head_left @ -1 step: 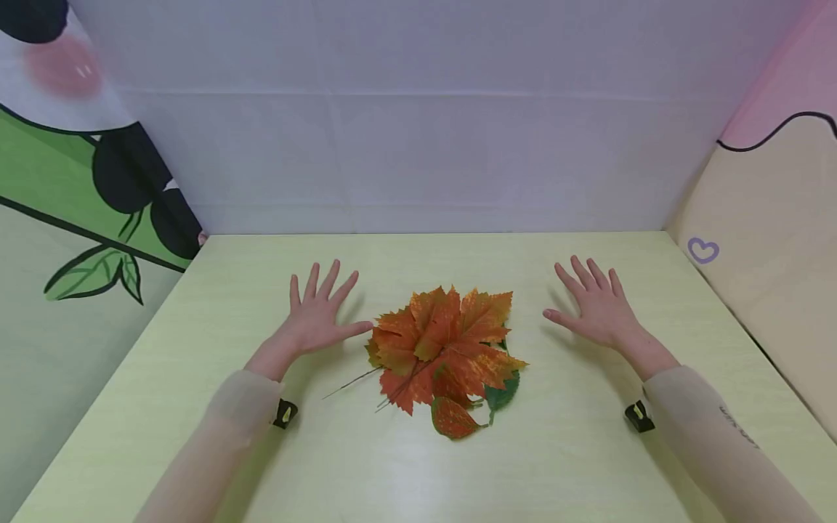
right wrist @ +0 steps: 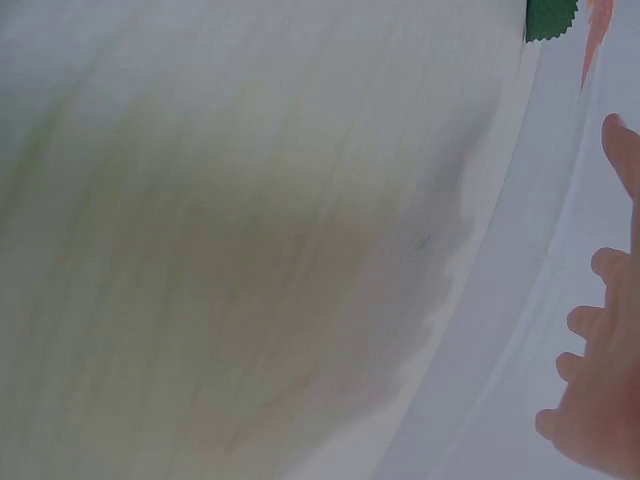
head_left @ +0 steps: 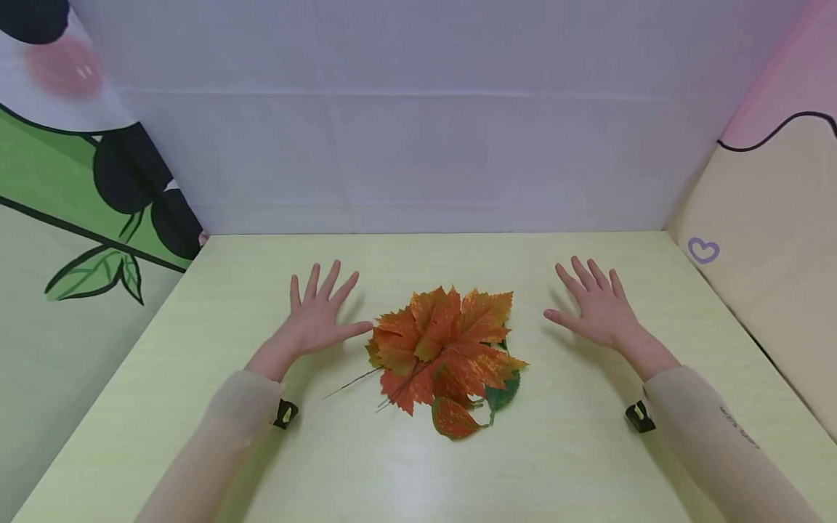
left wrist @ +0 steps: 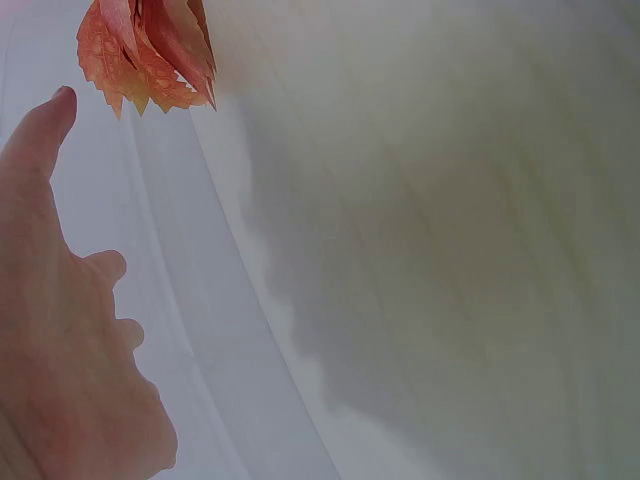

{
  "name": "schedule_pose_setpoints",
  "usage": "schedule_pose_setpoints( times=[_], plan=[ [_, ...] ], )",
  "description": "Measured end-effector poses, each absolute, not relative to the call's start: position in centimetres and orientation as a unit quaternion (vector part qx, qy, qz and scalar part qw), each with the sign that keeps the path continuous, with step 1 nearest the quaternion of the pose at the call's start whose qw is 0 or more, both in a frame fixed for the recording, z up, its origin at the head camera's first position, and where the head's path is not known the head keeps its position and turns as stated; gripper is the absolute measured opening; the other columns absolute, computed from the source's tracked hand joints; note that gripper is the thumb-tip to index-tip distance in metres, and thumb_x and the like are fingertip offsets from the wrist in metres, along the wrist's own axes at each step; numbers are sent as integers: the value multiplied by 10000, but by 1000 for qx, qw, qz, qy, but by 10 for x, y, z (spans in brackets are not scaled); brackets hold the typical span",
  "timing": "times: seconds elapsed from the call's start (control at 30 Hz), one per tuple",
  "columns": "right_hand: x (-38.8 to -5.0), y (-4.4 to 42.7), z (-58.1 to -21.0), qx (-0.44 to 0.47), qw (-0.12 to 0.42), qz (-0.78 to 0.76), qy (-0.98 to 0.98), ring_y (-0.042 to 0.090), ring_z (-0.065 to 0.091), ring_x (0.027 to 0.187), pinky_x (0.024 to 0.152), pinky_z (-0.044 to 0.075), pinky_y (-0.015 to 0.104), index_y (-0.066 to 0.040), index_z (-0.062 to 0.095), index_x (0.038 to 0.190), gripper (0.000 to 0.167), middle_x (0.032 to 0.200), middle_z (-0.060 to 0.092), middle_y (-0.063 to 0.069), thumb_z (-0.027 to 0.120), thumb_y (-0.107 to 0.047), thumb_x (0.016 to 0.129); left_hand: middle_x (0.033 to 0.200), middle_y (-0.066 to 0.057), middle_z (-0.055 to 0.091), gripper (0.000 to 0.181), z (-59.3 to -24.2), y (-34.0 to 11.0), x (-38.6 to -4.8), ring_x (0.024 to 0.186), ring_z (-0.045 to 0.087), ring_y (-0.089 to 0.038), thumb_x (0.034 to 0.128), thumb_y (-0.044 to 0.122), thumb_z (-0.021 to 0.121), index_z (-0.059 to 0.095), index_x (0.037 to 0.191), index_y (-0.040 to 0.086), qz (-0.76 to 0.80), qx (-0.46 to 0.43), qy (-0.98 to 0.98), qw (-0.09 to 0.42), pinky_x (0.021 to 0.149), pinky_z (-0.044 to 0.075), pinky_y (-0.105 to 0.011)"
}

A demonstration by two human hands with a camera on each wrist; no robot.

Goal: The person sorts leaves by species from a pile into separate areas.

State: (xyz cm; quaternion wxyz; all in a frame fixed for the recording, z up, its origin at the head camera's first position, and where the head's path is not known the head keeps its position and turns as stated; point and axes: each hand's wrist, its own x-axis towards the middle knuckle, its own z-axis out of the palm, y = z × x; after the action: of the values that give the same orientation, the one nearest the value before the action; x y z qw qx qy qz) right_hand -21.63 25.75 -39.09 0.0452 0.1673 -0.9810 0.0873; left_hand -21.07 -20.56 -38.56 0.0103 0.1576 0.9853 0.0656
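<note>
A pile of orange-red maple-shaped leaves (head_left: 451, 341) with thin dark stems lies mid-table in the head view. At its front right are a small red leaf (head_left: 455, 420) and a green leaf (head_left: 503, 392), partly covered by the orange ones. To the left of the pile, my left hand (head_left: 314, 323) hovers palm down with fingers spread, its thumb tip near the leaf edge. My right hand (head_left: 598, 316) is likewise spread above the table, some way right of the leaves. Both hands hold nothing. The left wrist view catches leaf edges (left wrist: 145, 55) beyond the thumb.
The pale wood-grain table (head_left: 392, 479) runs back to a plain light cloth backdrop (head_left: 418, 160). Printed cartoon panels stand at the left (head_left: 98, 218) and right (head_left: 771, 240) sides. A small black device (head_left: 285, 413) is under each sleeve cuff.
</note>
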Motion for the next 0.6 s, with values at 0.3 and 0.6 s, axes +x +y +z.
schedule_pose_setpoints(
  times=[0.3,0.6],
  plan=[
    [-216,256,-390,166,44,91,-981,409,86,1359,1047,10,603,-145,187,1459,834,1507,120,176,471,-612,829,1528,-84,-96,925,-385,-207,-208,1357,-192,-353,762,741,416,103,1471,237,72,156,985,4,997,-156,-621],
    [-211,246,-381,186,60,103,-975,390,152,1349,1051,47,597,-125,256,1439,783,1484,204,178,481,-581,844,1535,-85,-18,902,-377,-207,-203,1371,-163,-327,768,729,427,142,1466,235,87,174,981,-10,1016,-147,-598]
  ],
)
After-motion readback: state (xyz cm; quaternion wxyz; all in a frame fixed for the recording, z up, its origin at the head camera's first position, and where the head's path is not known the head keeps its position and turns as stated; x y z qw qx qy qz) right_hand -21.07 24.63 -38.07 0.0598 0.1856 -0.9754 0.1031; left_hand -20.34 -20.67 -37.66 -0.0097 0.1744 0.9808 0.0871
